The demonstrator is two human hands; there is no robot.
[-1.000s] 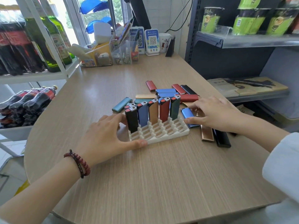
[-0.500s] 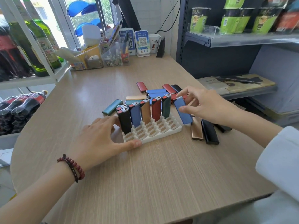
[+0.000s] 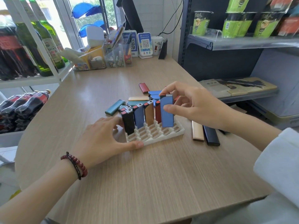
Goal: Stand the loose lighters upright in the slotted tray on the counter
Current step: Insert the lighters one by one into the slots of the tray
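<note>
A white slotted tray [image 3: 161, 135] sits mid-counter with several lighters upright in its back row, among them a black one [image 3: 128, 122], a blue one [image 3: 139, 116] and a tan one [image 3: 149, 113]. My right hand [image 3: 194, 105] pinches a blue lighter [image 3: 167, 113] upright, its base at the tray's right side. My left hand [image 3: 103, 139] rests on the counter against the tray's left front corner, thumb along the front edge. Loose lighters lie flat behind the tray, including a teal one [image 3: 114, 107] and a red one [image 3: 144, 87]. A gold one [image 3: 197, 130] and a black one [image 3: 211, 135] lie right of it.
Clear organiser boxes [image 3: 103, 59] and QR-code stands [image 3: 144, 44] line the counter's far edge. A dark shelf unit [image 3: 226, 44] with green cups rises on the right. A white rack with bottles [image 3: 32, 46] stands on the left.
My right hand picked the blue lighter off the counter at the tray's right, turned it upright and brought it over the tray. My left hand stayed by the tray.
</note>
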